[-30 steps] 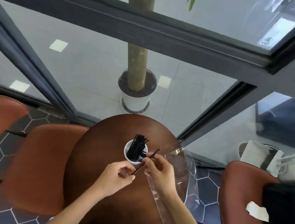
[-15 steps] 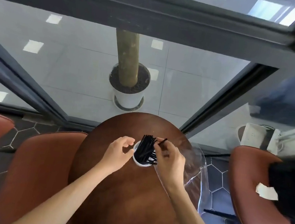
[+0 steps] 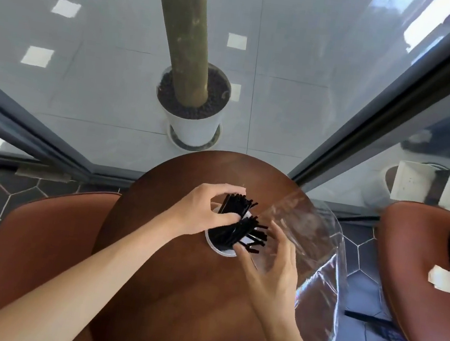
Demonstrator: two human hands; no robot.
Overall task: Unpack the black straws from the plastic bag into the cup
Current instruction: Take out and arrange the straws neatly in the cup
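A white cup [image 3: 218, 251] stands near the middle of the round brown table [image 3: 186, 295], packed with several black straws [image 3: 235, 229] that fan out toward the right. My left hand [image 3: 203, 210] reaches over the cup from the left, its fingers and thumb curled around the top of the straw bunch. Just to the cup's near right, my right hand [image 3: 271, 263] holds nothing; its fingers are spread and the fingertips touch the splayed straw ends. The clear plastic bag [image 3: 315, 240] lies flat on the table's right side, hanging over the edge.
A brown padded chair [image 3: 44, 231] sits left of the table. Another chair [image 3: 416, 278] on the right carries a scrap of white paper [image 3: 448, 279]. Beyond the glass wall behind the table stands a white plant pot [image 3: 195, 125] with a trunk.
My right hand carried a single straw to the cup and has let it go. My left hand moved from beside the cup onto the straw bunch. The view has come closer.
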